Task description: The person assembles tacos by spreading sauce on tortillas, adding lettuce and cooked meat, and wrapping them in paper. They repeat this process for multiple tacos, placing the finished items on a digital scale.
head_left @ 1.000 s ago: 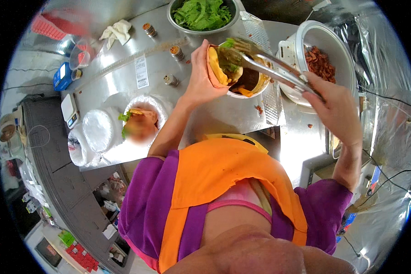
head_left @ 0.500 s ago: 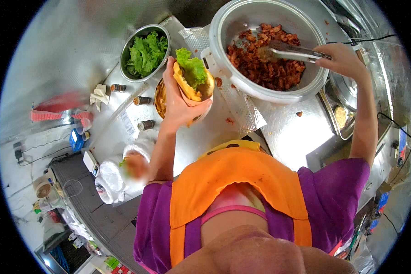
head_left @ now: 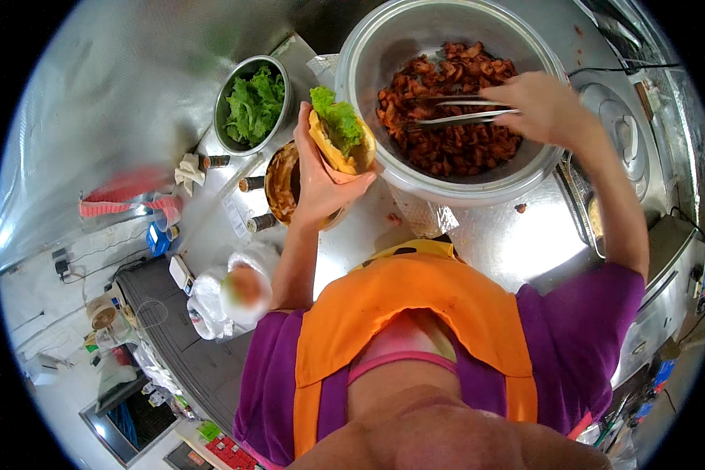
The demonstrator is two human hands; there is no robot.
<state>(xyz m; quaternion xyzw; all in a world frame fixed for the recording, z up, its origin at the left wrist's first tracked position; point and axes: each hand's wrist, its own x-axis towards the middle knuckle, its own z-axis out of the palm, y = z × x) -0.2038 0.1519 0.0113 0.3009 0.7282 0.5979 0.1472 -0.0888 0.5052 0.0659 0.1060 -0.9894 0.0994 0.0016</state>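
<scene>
Upright in my left hand [head_left: 321, 188] is a folded flatbread sandwich [head_left: 319, 147], yellowish, with green lettuce sticking out of its open top. My fingers and thumb wrap round its lower part, close to the rim of a big pot [head_left: 454, 193]. Inside that pot lies a heap of reddish-brown chopped meat [head_left: 439, 82]. My right hand [head_left: 552, 110] reaches over the pot's right side, closed round metal tongs [head_left: 466, 119]. The tongs' two arms stand apart, their tips down at the meat. Behind my left hand is a round container with brown sauce [head_left: 280, 184].
A metal bowl [head_left: 287, 117] of lettuce leaves stands at the far left of the steel table. Several small dark bottles [head_left: 261, 222] line the left side, near white plastic bags [head_left: 210, 301]. A round lid [head_left: 609, 110] and a tray [head_left: 586, 207] lie right of the pot.
My right hand has moved left over the pot. The tongs' arms have spread, and their tips have shifted left and down in the meat. The sandwich stays in my left hand, closer to the pot.
</scene>
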